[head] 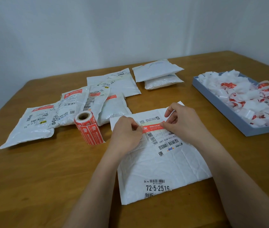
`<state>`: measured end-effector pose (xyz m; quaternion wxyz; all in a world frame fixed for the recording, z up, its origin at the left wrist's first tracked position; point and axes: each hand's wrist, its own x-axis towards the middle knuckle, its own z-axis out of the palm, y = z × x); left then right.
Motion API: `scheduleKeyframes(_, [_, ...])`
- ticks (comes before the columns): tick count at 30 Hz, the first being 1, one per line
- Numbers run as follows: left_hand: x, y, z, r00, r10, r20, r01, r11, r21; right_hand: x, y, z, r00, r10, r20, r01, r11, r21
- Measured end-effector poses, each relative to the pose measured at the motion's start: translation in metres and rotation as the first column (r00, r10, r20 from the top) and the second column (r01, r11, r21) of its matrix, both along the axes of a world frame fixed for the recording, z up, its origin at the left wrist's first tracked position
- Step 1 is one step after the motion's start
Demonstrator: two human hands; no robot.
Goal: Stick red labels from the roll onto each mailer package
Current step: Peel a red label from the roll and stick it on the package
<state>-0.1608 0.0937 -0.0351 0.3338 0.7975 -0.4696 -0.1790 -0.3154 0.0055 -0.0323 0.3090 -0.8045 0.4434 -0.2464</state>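
A white mailer package (156,163) lies flat in front of me on the wooden table. A red label (152,128) stretches across its upper part, over the printed shipping label. My left hand (124,134) pinches the label's left end and my right hand (181,119) pinches its right end. The roll of red labels (87,129) lies on its side to the left of the mailer, a short strip trailing toward me.
Several white mailers with red labels (36,124) lie overlapped at the left. Two stacked mailers (158,74) sit at the back. A grey tray (229,112) full of crumpled white and red backing scraps stands at the right.
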Motion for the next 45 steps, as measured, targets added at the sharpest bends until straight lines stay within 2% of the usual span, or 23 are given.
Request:
scheduleKeyframes(11, [0.001,-0.002,-0.007,0.999,0.009,0.037,-0.007,0.999,-0.031,-0.001,-0.002,-0.001,1.000,0.002,0.027,-0.002,1.000,-0.002])
scheduleKeyframes(27, [-0.007,0.000,-0.004,0.998,0.051,0.038,-0.050,0.998,-0.042,0.004,0.003,0.002,0.994,0.010,-0.111,-0.013,1.000,-0.022])
scheduleKeyframes(33, [-0.007,0.000,-0.005,0.998,0.053,0.019,-0.052,0.997,-0.065,0.003,0.003,0.003,0.962,-0.062,-0.267,0.017,0.985,-0.169])
scheduleKeyframes(45, [-0.004,0.004,0.001,0.997,0.079,-0.026,-0.080,0.996,-0.049,0.005,0.000,-0.003,0.940,-0.179,-0.290,0.059,0.924,-0.379])
